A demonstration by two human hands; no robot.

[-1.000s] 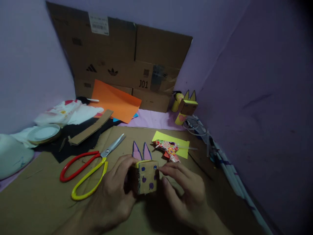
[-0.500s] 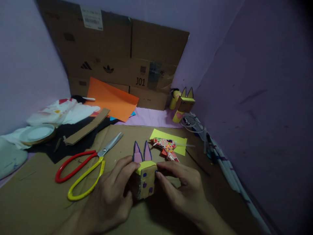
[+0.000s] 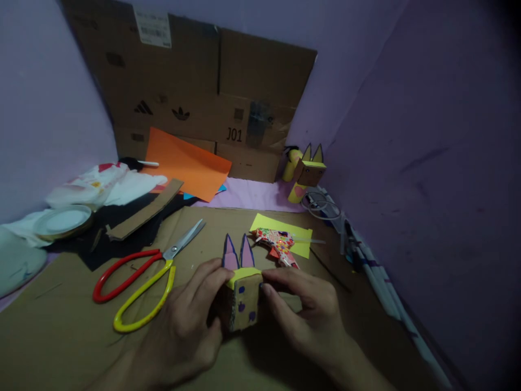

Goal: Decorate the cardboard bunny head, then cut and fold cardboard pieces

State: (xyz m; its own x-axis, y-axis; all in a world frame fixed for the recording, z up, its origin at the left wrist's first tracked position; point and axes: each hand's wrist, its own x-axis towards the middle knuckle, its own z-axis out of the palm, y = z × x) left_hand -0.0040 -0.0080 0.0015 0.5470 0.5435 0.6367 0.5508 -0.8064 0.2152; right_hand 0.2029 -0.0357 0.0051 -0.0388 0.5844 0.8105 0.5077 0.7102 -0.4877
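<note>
A small cardboard box figure [image 3: 243, 298] with a yellow top, purple dots and two pink pointed ears sits on the brown cardboard sheet [image 3: 81, 336]. My left hand [image 3: 185, 326] grips its left side, fingers curled round it. My right hand [image 3: 307, 315] pinches its right side, thumb and fingers pressed on the box. Just beyond the figure lies a patterned hot glue gun [image 3: 279, 245] on a yellow paper [image 3: 301, 241].
Red and yellow scissors [image 3: 138, 282] lie to the left. An orange paper [image 3: 185, 168], a cardboard strip [image 3: 142, 212] and a large cardboard box [image 3: 211, 87] stand behind. A similar eared figure [image 3: 307, 171] is at the back right. A tape roll [image 3: 61, 221] and cloth lie far left.
Both hands turned the box figure a little, so its dotted face now looks narrower and the yellow top shows more. The camera view shifted slightly.
</note>
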